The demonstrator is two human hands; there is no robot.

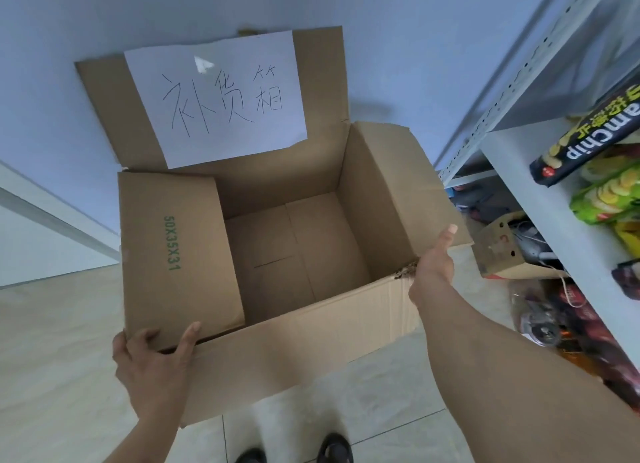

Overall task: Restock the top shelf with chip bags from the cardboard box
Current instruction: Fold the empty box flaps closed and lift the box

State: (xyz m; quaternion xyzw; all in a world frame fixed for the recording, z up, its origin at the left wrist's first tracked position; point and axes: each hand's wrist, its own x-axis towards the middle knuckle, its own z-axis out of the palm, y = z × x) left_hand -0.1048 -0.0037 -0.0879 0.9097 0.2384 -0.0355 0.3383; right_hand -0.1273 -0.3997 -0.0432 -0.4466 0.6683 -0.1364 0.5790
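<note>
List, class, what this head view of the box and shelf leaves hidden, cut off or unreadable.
- Box floor under the left flap: hidden by the flap.
- Right hand fingers: behind the right flap, only the thumb shows.
- Left hand fingertips: curled under the left flap's edge.
- Shelf: cut by the right edge; how full it is cannot be told.
- Black chip pack: name cut off.
- Lower-shelf goods: blurred.

Open cardboard box [298,327] on floor, seemingly empty, chip bags [604,199] shelved right
</note>
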